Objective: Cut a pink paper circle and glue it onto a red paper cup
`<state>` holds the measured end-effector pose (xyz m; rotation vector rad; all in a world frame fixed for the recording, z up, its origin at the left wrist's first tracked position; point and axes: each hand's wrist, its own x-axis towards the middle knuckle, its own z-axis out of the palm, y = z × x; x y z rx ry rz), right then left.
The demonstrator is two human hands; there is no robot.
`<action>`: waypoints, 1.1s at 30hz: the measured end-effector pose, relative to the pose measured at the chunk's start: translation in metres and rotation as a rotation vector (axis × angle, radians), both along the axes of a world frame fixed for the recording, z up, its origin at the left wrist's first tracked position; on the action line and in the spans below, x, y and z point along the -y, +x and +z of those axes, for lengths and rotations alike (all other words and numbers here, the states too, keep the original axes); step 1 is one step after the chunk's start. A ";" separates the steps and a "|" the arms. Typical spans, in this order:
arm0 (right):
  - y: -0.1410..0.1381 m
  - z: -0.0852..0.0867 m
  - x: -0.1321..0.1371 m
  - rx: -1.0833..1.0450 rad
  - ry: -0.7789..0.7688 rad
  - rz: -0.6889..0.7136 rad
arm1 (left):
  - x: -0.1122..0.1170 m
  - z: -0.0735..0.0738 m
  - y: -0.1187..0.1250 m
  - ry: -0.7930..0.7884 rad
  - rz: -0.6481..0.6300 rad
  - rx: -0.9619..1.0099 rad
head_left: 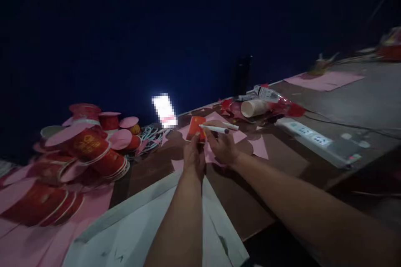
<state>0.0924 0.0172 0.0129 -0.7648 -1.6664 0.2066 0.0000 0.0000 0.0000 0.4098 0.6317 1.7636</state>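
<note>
My left hand (194,156) is closed around a red paper cup (194,126), with the thumb on its near side. The fingers hide its lower part, and its shape is hard to make out in the dim light. My right hand (224,148) pinches a white marker (216,129) with a dark end pointing right. The marker's other end meets the red cup's side. Just behind the right fingers lies another slim white stick (231,126), perhaps a pen. Pink paper pieces (259,147) lie beneath and around both hands on the brown board (282,154).
Red paper cups (94,146) with pink discs are heaped at left, near pale cord (152,137). A bright pixelated panel (164,110) stands behind. To the right are a cream paper cup stack (253,108), plastic wrap (272,94) and a power strip (313,137). White sheeting (134,225) lies in front.
</note>
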 end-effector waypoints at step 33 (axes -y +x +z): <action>-0.001 -0.001 0.001 0.024 -0.005 0.020 | -0.002 0.000 0.001 0.067 0.038 -0.023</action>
